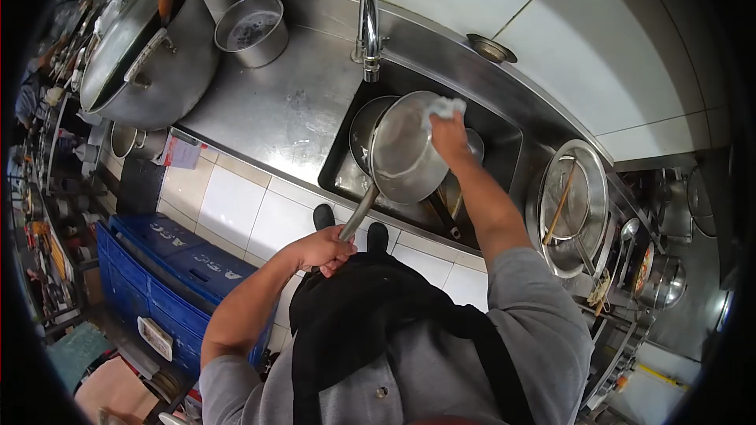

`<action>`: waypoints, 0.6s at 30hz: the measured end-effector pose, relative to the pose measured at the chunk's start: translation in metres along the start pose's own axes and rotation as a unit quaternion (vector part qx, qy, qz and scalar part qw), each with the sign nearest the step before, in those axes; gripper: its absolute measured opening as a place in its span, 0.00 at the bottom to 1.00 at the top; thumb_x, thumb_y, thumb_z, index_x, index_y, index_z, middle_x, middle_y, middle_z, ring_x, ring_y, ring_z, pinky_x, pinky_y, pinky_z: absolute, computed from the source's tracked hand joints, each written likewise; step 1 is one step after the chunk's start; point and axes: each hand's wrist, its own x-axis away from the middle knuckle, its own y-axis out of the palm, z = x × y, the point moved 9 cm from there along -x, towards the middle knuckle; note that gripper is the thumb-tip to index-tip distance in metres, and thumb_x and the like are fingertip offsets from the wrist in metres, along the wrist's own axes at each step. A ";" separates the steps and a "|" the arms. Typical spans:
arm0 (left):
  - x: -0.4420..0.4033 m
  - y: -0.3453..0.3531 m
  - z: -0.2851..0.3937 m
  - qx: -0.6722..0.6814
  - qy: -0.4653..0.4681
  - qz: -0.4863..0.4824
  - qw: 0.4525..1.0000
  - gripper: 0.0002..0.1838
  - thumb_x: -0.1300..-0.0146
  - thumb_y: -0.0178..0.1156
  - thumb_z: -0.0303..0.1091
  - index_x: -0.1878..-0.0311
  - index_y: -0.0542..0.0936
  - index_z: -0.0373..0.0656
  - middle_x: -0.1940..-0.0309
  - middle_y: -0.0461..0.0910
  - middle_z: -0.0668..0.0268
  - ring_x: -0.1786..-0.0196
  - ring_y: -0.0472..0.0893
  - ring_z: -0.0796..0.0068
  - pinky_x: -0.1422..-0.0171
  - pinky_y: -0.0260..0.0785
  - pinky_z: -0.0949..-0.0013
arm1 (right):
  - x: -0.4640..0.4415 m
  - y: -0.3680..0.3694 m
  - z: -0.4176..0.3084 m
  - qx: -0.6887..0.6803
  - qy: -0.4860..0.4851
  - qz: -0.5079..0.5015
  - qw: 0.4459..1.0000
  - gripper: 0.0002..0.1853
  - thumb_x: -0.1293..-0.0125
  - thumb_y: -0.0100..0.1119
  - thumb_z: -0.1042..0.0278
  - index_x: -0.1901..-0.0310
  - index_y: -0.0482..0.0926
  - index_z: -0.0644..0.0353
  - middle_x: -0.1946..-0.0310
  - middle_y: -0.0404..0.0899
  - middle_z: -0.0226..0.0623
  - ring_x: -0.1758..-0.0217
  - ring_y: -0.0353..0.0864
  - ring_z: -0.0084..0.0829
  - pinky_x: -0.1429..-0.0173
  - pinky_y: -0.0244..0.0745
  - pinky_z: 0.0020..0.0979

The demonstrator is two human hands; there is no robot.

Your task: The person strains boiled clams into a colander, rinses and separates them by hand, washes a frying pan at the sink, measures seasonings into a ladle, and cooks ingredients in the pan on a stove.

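Observation:
A round metal pan (402,153) with a long handle is tilted over the dark sink (504,138). My left hand (324,250) is wrapped round the end of its handle, in front of my apron. At the pan's upper right rim, my right hand (450,135) presses a pale, wet-looking cloth or sponge (446,108) against the metal. Beneath and behind the pan, another metal bowl (364,130) lies in the sink, along with a dark-handled utensil (445,216). The faucet (368,31) stands just above the sink; no stream of water can be made out.
A large pot (169,71) and a small round tin (252,30) stand on the steel counter (283,102) at the left. To the right of the sink are stacked bowls and strainers (579,197). Blue crates (181,275) stand on the floor at the lower left.

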 end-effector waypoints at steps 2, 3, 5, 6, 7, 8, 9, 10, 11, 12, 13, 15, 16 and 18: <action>-0.001 0.001 -0.011 -0.031 -0.040 0.001 0.999 0.12 0.33 0.58 0.27 0.61 0.63 0.49 0.80 0.62 0.74 0.85 0.59 0.85 0.84 0.51 0.77 | -0.026 -0.046 -0.029 -0.070 -0.039 0.108 0.991 0.10 0.50 0.61 0.77 0.65 0.76 0.55 0.75 0.82 0.38 0.66 0.84 0.40 0.37 0.65 0.44; -0.007 -0.002 -0.014 -0.028 -0.050 -0.013 0.998 0.12 0.33 0.58 0.28 0.61 0.63 0.50 0.80 0.61 0.74 0.85 0.59 0.85 0.83 0.50 0.76 | -0.034 -0.052 -0.046 -0.105 -0.045 0.150 0.982 0.07 0.49 0.60 0.77 0.67 0.76 0.55 0.76 0.81 0.37 0.68 0.81 0.41 0.39 0.66 0.43; -0.015 -0.008 -0.020 -0.024 -0.063 -0.027 0.997 0.12 0.32 0.59 0.28 0.62 0.63 0.51 0.81 0.60 0.74 0.84 0.59 0.85 0.83 0.49 0.75 | -0.032 -0.068 -0.097 -0.241 -0.127 0.161 0.949 0.03 0.45 0.57 0.77 0.70 0.74 0.57 0.76 0.75 0.45 0.64 0.78 0.49 0.45 0.70 0.47; -0.017 -0.009 -0.022 -0.011 -0.058 -0.041 0.997 0.12 0.33 0.59 0.28 0.62 0.63 0.51 0.81 0.61 0.74 0.85 0.59 0.85 0.83 0.49 0.75 | -0.023 -0.066 -0.118 -0.297 -0.124 0.164 0.933 0.03 0.45 0.56 0.78 0.69 0.73 0.59 0.72 0.73 0.49 0.59 0.75 0.52 0.47 0.72 0.47; -0.019 -0.008 -0.021 0.004 -0.051 -0.055 0.997 0.13 0.33 0.59 0.28 0.62 0.63 0.52 0.81 0.61 0.74 0.85 0.59 0.85 0.83 0.49 0.76 | -0.009 -0.067 -0.136 -0.337 -0.130 0.133 0.923 0.02 0.45 0.54 0.78 0.70 0.73 0.61 0.68 0.75 0.49 0.56 0.75 0.52 0.50 0.71 0.48; -0.017 -0.007 -0.022 0.009 -0.054 -0.056 0.997 0.13 0.33 0.59 0.28 0.62 0.63 0.52 0.81 0.61 0.74 0.85 0.59 0.85 0.83 0.49 0.76 | 0.009 -0.076 -0.153 -0.349 -0.215 0.135 0.902 0.02 0.44 0.54 0.78 0.70 0.74 0.60 0.66 0.75 0.48 0.58 0.75 0.51 0.52 0.72 0.48; -0.013 -0.007 -0.017 0.009 -0.037 -0.040 0.998 0.13 0.33 0.60 0.28 0.62 0.63 0.52 0.81 0.61 0.74 0.85 0.59 0.85 0.83 0.49 0.76 | 0.026 -0.070 -0.156 -0.370 -0.205 0.086 0.902 0.01 0.44 0.54 0.77 0.70 0.73 0.60 0.66 0.74 0.48 0.58 0.75 0.51 0.53 0.71 0.48; -0.010 -0.009 -0.013 0.009 -0.019 -0.024 0.999 0.13 0.33 0.60 0.28 0.62 0.63 0.52 0.81 0.61 0.74 0.85 0.60 0.85 0.83 0.49 0.76 | 0.039 -0.062 -0.157 -0.388 -0.196 0.037 0.900 0.01 0.44 0.54 0.77 0.70 0.73 0.60 0.66 0.74 0.48 0.58 0.75 0.51 0.53 0.71 0.48; -0.009 -0.010 -0.011 -0.003 -0.002 -0.018 1.000 0.13 0.33 0.61 0.28 0.62 0.63 0.51 0.81 0.62 0.73 0.85 0.60 0.85 0.83 0.49 0.76 | 0.042 -0.059 -0.156 -0.388 -0.196 0.031 0.900 0.01 0.44 0.54 0.77 0.70 0.73 0.60 0.66 0.74 0.48 0.58 0.75 0.51 0.53 0.71 0.48; -0.012 -0.012 -0.011 0.000 -0.001 -0.018 1.000 0.13 0.33 0.61 0.28 0.62 0.63 0.51 0.81 0.62 0.73 0.85 0.60 0.85 0.83 0.49 0.76 | 0.041 -0.060 -0.155 -0.378 -0.214 0.056 0.899 0.01 0.44 0.55 0.77 0.70 0.73 0.60 0.67 0.74 0.48 0.58 0.75 0.51 0.54 0.71 0.48; -0.017 -0.012 -0.014 0.001 0.000 -0.025 1.000 0.14 0.33 0.61 0.28 0.62 0.63 0.51 0.81 0.62 0.73 0.85 0.60 0.85 0.84 0.48 0.76 | 0.040 -0.067 -0.157 -0.368 -0.232 0.079 0.897 0.01 0.44 0.55 0.77 0.70 0.73 0.61 0.69 0.74 0.49 0.59 0.75 0.51 0.55 0.71 0.48; -0.018 -0.009 -0.021 0.001 0.001 -0.034 0.999 0.14 0.33 0.61 0.29 0.62 0.63 0.51 0.81 0.62 0.73 0.86 0.60 0.85 0.84 0.48 0.76 | -0.008 -0.075 -0.152 -0.336 -0.205 0.050 0.918 0.01 0.43 0.55 0.76 0.69 0.74 0.60 0.70 0.75 0.49 0.59 0.75 0.52 0.55 0.71 0.48; -0.018 -0.012 -0.022 -0.006 0.002 -0.028 1.000 0.14 0.33 0.61 0.29 0.62 0.63 0.50 0.81 0.62 0.73 0.86 0.61 0.85 0.84 0.49 0.76 | -0.039 -0.070 -0.125 -0.386 -0.085 0.038 0.918 0.02 0.42 0.56 0.74 0.70 0.74 0.59 0.72 0.76 0.48 0.64 0.76 0.52 0.58 0.71 0.48; -0.014 -0.010 -0.023 -0.013 -0.003 -0.023 1.000 0.14 0.33 0.62 0.29 0.62 0.63 0.50 0.81 0.63 0.73 0.86 0.61 0.84 0.84 0.49 0.76 | -0.074 -0.075 -0.055 -0.281 0.058 0.184 0.940 0.05 0.39 0.59 0.66 0.65 0.79 0.56 0.72 0.81 0.46 0.68 0.80 0.53 0.65 0.73 0.48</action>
